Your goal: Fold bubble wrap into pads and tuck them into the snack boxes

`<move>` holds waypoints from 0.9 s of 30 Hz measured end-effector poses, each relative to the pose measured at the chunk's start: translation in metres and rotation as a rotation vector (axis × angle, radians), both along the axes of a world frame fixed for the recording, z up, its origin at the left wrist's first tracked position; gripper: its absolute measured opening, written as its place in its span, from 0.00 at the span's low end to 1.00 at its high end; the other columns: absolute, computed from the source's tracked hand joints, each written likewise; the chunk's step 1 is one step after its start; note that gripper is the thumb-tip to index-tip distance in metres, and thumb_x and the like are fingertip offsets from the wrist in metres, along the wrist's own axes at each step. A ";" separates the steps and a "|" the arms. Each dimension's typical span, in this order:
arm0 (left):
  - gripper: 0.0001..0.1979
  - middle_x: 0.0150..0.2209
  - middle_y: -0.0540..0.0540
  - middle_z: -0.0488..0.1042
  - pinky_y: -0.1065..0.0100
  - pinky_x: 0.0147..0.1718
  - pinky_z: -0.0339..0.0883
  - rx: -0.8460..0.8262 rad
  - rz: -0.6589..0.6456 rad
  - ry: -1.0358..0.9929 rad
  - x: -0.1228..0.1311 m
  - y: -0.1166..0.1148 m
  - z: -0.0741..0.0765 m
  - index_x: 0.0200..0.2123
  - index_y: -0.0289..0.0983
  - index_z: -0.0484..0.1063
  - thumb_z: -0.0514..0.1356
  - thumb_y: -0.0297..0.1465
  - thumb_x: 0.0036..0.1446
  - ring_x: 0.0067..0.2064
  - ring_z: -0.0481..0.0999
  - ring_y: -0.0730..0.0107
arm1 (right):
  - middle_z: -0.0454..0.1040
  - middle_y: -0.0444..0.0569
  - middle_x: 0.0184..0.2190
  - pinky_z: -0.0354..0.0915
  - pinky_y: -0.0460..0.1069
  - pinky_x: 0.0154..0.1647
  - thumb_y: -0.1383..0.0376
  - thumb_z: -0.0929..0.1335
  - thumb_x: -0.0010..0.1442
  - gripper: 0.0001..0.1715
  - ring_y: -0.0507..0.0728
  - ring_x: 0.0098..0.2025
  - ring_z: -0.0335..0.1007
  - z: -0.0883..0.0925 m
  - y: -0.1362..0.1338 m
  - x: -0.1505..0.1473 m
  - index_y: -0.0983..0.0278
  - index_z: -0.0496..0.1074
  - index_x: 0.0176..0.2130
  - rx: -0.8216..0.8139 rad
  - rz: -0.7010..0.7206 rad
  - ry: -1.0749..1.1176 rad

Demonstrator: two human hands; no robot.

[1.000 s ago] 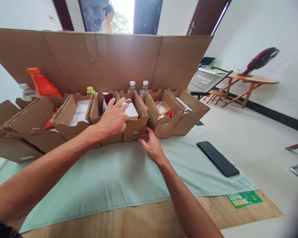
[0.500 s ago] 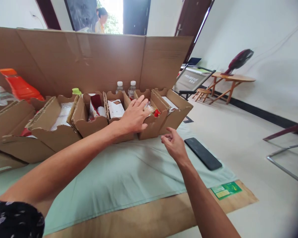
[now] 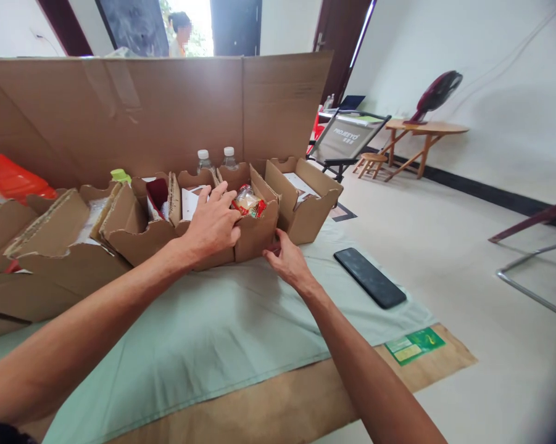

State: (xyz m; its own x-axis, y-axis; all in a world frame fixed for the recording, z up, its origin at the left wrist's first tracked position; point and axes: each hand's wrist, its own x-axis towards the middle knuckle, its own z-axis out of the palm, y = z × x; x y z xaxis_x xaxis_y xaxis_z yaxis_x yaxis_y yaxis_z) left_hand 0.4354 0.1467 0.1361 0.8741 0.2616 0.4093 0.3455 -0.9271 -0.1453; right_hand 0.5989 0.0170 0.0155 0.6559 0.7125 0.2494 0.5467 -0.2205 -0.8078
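Food packets in red and gold wrappers lie in an upright cardboard box, second from the right in a row. My left hand lies over this box's left front edge, palm down with fingers spread; part of the left wall is hidden beneath it. Low on the box's right front corner, my right hand has its fingers bent against the cardboard; some fingertips are hidden. To the right, a narrow gap apart, stands another cardboard box with white paper inside.
Several more cardboard boxes run left on a pale green cloth. Behind stand a tall cardboard panel, clear bottles and an orange bottle. A black phone lies right. A person is beyond the panel.
My right hand has moved left onto the box's lower right corner. The box has shifted left from the rightmost one, widening the gap. My left hand has drawn back to its left edge.
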 end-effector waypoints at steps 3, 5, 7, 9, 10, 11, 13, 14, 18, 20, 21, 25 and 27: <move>0.17 0.67 0.28 0.67 0.34 0.69 0.50 -0.002 -0.060 -0.090 0.003 -0.012 -0.001 0.47 0.32 0.80 0.64 0.32 0.56 0.72 0.59 0.34 | 0.81 0.46 0.29 0.71 0.55 0.40 0.57 0.70 0.56 0.28 0.60 0.31 0.77 0.001 -0.033 0.020 0.62 0.74 0.55 0.093 -0.105 0.018; 0.21 0.69 0.28 0.65 0.37 0.70 0.49 0.005 -0.133 -0.146 0.010 -0.019 0.000 0.54 0.32 0.76 0.64 0.33 0.57 0.73 0.58 0.36 | 0.80 0.47 0.30 0.72 0.57 0.43 0.55 0.67 0.57 0.23 0.60 0.33 0.77 0.002 -0.056 0.043 0.63 0.76 0.49 0.166 -0.217 0.024; 0.24 0.70 0.29 0.63 0.40 0.70 0.49 0.017 -0.207 -0.159 0.027 -0.025 0.003 0.59 0.33 0.72 0.63 0.32 0.59 0.74 0.57 0.40 | 0.80 0.52 0.37 0.71 0.61 0.49 0.54 0.68 0.55 0.25 0.63 0.40 0.78 0.004 -0.070 0.071 0.63 0.75 0.49 0.236 -0.311 0.033; 0.29 0.71 0.30 0.61 0.42 0.70 0.50 0.028 -0.274 -0.122 0.055 -0.027 0.007 0.64 0.34 0.67 0.62 0.27 0.58 0.75 0.55 0.43 | 0.79 0.57 0.49 0.69 0.63 0.55 0.53 0.71 0.51 0.34 0.65 0.50 0.76 0.004 -0.068 0.095 0.62 0.72 0.55 0.288 -0.336 0.066; 0.31 0.72 0.31 0.59 0.43 0.70 0.50 0.030 -0.298 -0.089 0.072 -0.026 0.010 0.65 0.34 0.66 0.61 0.26 0.58 0.75 0.53 0.44 | 0.77 0.57 0.54 0.69 0.64 0.57 0.52 0.72 0.50 0.39 0.66 0.54 0.74 0.003 -0.063 0.104 0.61 0.70 0.58 0.305 -0.320 0.094; 0.32 0.73 0.30 0.57 0.43 0.71 0.49 0.029 -0.309 -0.050 0.089 -0.025 0.012 0.66 0.34 0.65 0.61 0.24 0.57 0.76 0.51 0.43 | 0.75 0.57 0.58 0.69 0.64 0.57 0.51 0.73 0.49 0.43 0.67 0.57 0.73 0.000 -0.056 0.111 0.59 0.68 0.61 0.317 -0.290 0.127; 0.30 0.74 0.29 0.55 0.43 0.71 0.47 0.018 -0.287 0.027 0.119 -0.020 0.015 0.64 0.33 0.70 0.61 0.23 0.57 0.76 0.49 0.42 | 0.74 0.55 0.60 0.70 0.64 0.57 0.50 0.73 0.48 0.47 0.66 0.59 0.72 -0.007 -0.038 0.118 0.56 0.65 0.64 0.333 -0.206 0.193; 0.26 0.74 0.30 0.56 0.43 0.71 0.47 0.010 -0.259 0.055 0.130 -0.017 0.015 0.61 0.33 0.74 0.61 0.24 0.58 0.76 0.48 0.41 | 0.74 0.54 0.60 0.71 0.64 0.57 0.49 0.73 0.48 0.47 0.66 0.59 0.72 -0.011 -0.030 0.119 0.56 0.64 0.64 0.340 -0.160 0.221; 0.16 0.67 0.35 0.69 0.39 0.69 0.49 0.068 -0.192 0.093 0.141 -0.005 0.014 0.51 0.38 0.82 0.59 0.26 0.63 0.74 0.54 0.41 | 0.76 0.54 0.58 0.68 0.64 0.61 0.48 0.72 0.48 0.45 0.66 0.59 0.72 -0.026 -0.013 0.115 0.59 0.67 0.62 0.369 -0.025 0.288; 0.15 0.64 0.37 0.72 0.37 0.69 0.48 0.141 -0.210 0.101 0.132 -0.003 0.015 0.48 0.40 0.84 0.61 0.25 0.60 0.73 0.55 0.41 | 0.76 0.53 0.58 0.66 0.63 0.63 0.49 0.73 0.49 0.42 0.65 0.60 0.72 -0.030 -0.012 0.112 0.58 0.68 0.60 0.378 0.012 0.297; 0.14 0.62 0.38 0.74 0.37 0.68 0.48 0.165 -0.217 0.116 0.126 -0.004 0.017 0.45 0.40 0.84 0.62 0.24 0.59 0.73 0.56 0.41 | 0.76 0.52 0.58 0.66 0.63 0.63 0.49 0.74 0.49 0.41 0.65 0.60 0.71 -0.032 -0.012 0.111 0.58 0.69 0.59 0.379 0.026 0.298; 0.14 0.49 0.34 0.81 0.38 0.64 0.53 0.103 -0.176 0.206 0.115 -0.011 0.025 0.42 0.34 0.83 0.59 0.22 0.56 0.62 0.72 0.43 | 0.76 0.53 0.58 0.67 0.62 0.62 0.50 0.74 0.50 0.40 0.65 0.59 0.72 -0.036 -0.011 0.110 0.60 0.69 0.59 0.369 0.038 0.301; 0.19 0.48 0.33 0.81 0.36 0.64 0.52 0.047 -0.175 0.201 0.117 -0.017 0.027 0.49 0.32 0.80 0.59 0.24 0.55 0.61 0.72 0.42 | 0.76 0.54 0.59 0.67 0.62 0.61 0.49 0.73 0.51 0.40 0.64 0.58 0.72 -0.038 -0.011 0.111 0.61 0.68 0.60 0.360 0.037 0.306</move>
State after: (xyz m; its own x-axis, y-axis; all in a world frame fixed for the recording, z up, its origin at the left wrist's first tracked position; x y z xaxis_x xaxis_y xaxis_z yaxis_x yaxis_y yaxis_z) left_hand 0.5524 0.1301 0.1634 0.9693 0.0840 0.2309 0.1403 -0.9608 -0.2392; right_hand 0.7096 0.0064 -0.0223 0.7136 0.6403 0.2842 0.2738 0.1186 -0.9545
